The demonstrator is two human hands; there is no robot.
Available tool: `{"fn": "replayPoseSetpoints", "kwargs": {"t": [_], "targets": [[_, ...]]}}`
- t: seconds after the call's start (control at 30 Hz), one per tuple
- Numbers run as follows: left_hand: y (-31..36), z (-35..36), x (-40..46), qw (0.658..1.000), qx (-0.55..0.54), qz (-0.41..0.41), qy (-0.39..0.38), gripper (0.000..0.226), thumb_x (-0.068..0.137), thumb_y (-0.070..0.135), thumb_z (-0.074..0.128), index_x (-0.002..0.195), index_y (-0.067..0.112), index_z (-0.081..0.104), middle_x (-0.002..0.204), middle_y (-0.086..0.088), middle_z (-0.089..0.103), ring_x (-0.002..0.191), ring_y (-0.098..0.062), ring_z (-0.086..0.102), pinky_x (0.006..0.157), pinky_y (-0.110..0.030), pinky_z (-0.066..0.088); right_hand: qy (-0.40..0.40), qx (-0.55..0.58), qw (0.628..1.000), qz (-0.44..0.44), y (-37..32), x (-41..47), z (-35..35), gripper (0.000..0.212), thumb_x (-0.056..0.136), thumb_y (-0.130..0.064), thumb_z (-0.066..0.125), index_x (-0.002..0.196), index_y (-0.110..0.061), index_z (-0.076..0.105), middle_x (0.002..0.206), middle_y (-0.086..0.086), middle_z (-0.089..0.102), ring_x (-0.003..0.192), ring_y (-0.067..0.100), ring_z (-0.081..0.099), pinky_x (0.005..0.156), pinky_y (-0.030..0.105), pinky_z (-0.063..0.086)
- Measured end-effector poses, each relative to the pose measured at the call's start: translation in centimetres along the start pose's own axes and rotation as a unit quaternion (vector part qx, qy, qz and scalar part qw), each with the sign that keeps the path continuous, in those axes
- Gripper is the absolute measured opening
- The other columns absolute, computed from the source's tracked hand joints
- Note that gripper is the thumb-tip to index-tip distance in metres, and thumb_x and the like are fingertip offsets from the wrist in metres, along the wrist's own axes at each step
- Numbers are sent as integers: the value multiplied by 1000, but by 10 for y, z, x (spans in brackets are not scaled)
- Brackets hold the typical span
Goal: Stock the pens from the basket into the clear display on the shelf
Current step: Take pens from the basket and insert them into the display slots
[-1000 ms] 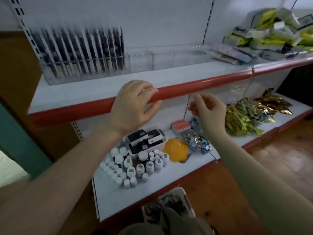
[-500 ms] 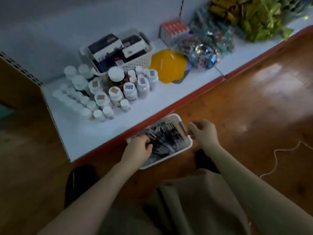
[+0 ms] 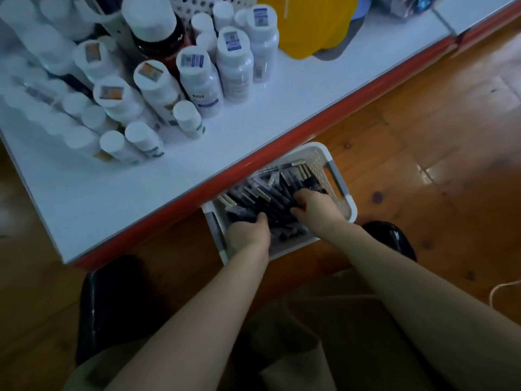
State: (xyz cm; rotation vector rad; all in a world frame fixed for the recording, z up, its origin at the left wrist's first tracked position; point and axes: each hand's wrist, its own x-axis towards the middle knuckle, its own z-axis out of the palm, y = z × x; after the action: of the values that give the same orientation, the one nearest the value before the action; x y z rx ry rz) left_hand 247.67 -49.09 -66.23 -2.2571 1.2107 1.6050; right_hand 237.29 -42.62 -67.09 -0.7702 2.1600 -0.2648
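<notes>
1. Inside the basket [image 3: 337,168], both hands are down among the pens [image 3: 277,193]. The left hand [image 3: 248,234] lies at the near left end with fingers curled into the pile; the right hand [image 3: 317,206] is in the middle right, fingers bent over dark pens. Whether either has actually closed on a pen I cannot tell, as the fingertips are buried.
2. Counted: two hands, one white basket with a grey handle at each end, and one heap of dark pens in clear sleeves, too jumbled and blurred to number.
3. Against half a second ago, both hands are now inside the basket; then the left rested on its near rim and the right hovered beside the right handle. The view has also dropped closer, and the upper shelf with the clear display seen a second ago is out of frame.
4. The pens lie under and between the two hands, filling the basket from the far rim to the palms.
5. The basket sits on the wooden floor [image 3: 437,131], partly tucked under the red edge of the lower shelf [image 3: 141,176].
6. On that shelf stand many white-capped bottles [image 3: 197,77], more than a dozen, with a yellow item [image 3: 307,24] beside them.
</notes>
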Motion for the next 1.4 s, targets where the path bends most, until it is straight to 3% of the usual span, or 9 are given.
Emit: {"fn": "replayPoseSetpoints", "kwargs": {"t": [0.1, 0.23, 0.33, 0.47, 0.7, 0.83, 0.93, 1.1, 1.4], "targets": [[5, 10, -2, 996, -75, -53, 17, 37, 88, 37, 62, 74, 5, 47, 67, -2, 46, 58, -19, 45, 49, -29, 39, -11, -7, 1000, 7, 3, 6, 3, 28, 93, -16, 55, 119, -5, 54, 112, 16, 63, 102, 31, 59, 84, 41, 51], [10, 20, 1, 974, -201, -103, -7, 26, 84, 27, 69, 87, 4, 56, 95, -9, 61, 79, -27, 56, 71, -37, 51, -24, 0, 1000, 17, 7, 7, 2, 28, 91, -18, 58, 117, -8, 60, 113, 13, 64, 102, 27, 59, 78, 32, 47], [16, 23, 2, 972, -207, -110, -13, 25, 83, 22, 70, 79, 1, 57, 96, -9, 60, 72, -25, 53, 72, -35, 48, -28, 25, 999, 17, 9, 4, 4, 29, 91, -19, 58, 118, -9, 61, 116, 11, 64, 106, 26, 58, 81, 30, 44], [17, 22, 0, 976, -191, -104, -32, 17, 90, 13, 60, 100, -1, 60, 113, -17, 61, 89, -29, 57, 79, -38, 48, 1, 69, 997, 19, 11, -3, 1, 27, 92, -18, 57, 116, -7, 62, 115, 10, 63, 105, 23, 57, 78, 27, 42], [20, 1, -20, 973, -191, -97, -83, 28, 93, 8, 48, 65, 7, 43, 39, -6, 40, 44, -18, 35, 49, -26, 33, 43, 108, 993, 21, 1, -33, -24, 24, 92, -12, 51, 101, 7, 64, 98, 23, 66, 86, 35, 61, 69, 38, 49], [18, -22, -59, 951, -225, -120, -177, 9, 89, 1, 45, 84, 0, 52, 64, -6, 44, 46, -12, 39, 47, -21, 39, 45, 170, 984, 24, -9, -71, -44, 22, 92, -8, 51, 100, 9, 63, 93, 21, 68, 76, 26, 64, 70, 37, 52], [16, -49, -104, 948, -208, -49, -235, 18, 90, 1, 46, 72, 3, 47, 63, -7, 42, 51, -13, 45, 64, -31, 50, 77, 224, 971, 14, -17, -107, -61, 21, 93, -11, 53, 104, 3, 62, 89, 16, 68, 81, 32, 66, 69, 39, 53], [24, -108, -180, 927, -190, 130, -295, 9, 93, 4, 48, 89, 10, 54, 83, -9, 62, 69, -14, 67, 70, -34, 55, 137, 354, 925, -30, -47, -167, -94, 18, 94, -14, 53, 108, -7, 60, 78, 3, 64, 64, 10, 63, 53, 15, 50], [75, -196, -275, 851, -156, 471, -171, 14, 91, 8, 52, 86, 20, 57, 79, 2, 64, 73, -9, 60, 68, -29, 50, 146, 440, 868, -178, -128, -248, -171, 14, 94, -17, 53, 105, -18, 62, 80, -1, 66, 73, 9, 66, 72, 27, 54]]}}
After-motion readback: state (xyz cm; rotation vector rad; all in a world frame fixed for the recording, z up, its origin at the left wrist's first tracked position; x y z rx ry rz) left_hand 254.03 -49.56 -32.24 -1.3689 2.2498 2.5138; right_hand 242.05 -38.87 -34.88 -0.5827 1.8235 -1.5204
